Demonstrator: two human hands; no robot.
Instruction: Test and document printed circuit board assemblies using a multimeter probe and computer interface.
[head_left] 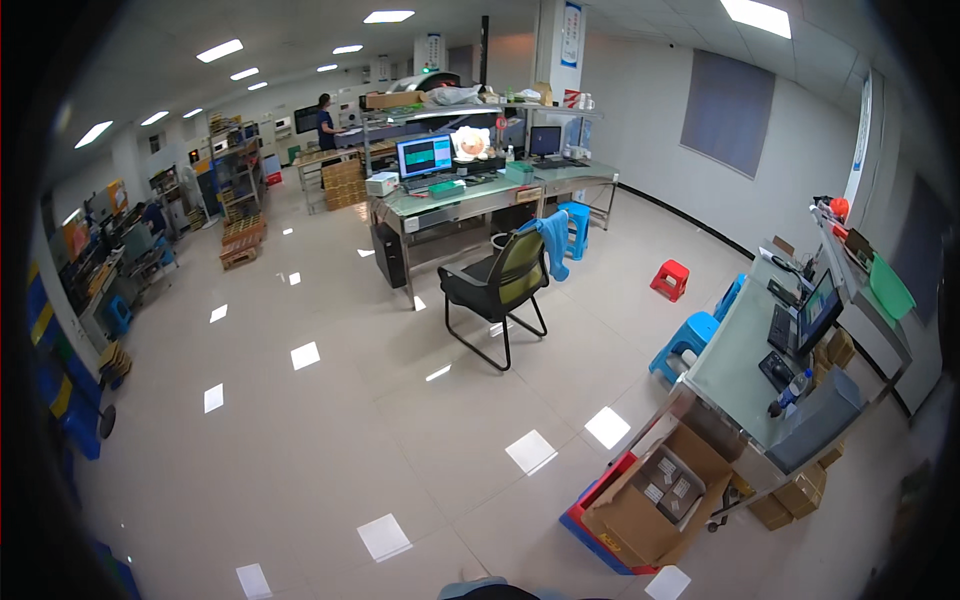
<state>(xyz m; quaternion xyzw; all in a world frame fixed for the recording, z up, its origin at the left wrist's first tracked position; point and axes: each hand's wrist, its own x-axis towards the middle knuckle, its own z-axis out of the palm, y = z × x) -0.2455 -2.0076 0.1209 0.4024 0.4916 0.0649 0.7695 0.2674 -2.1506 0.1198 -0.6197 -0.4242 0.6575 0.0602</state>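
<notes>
Neither of my hands shows in the head view. At the middle of the lower edge a bit of grey-blue and dark material (pixel 478 589) pokes in, too cut off to make out. The closest thing on my right is an open cardboard box (pixel 625 522) holding several dark packs with white labels. It rests on a red and blue crate or base (pixel 592 537) on the floor. Ahead stands a black chair with a green mesh back (pixel 520 268), and a light blue cloth (pixel 553 240) hangs over it.
The right workbench (pixel 735 370) carries a monitor (pixel 820 310), a keyboard and a bottle (pixel 797 388). Blue stools (pixel 690 338) and a red stool (pixel 671 279) stand nearby. A computer desk (pixel 450 205) is ahead. Far off, a person (pixel 326 125) stands at a counter. Shiny tiled floor (pixel 330 420) spreads left.
</notes>
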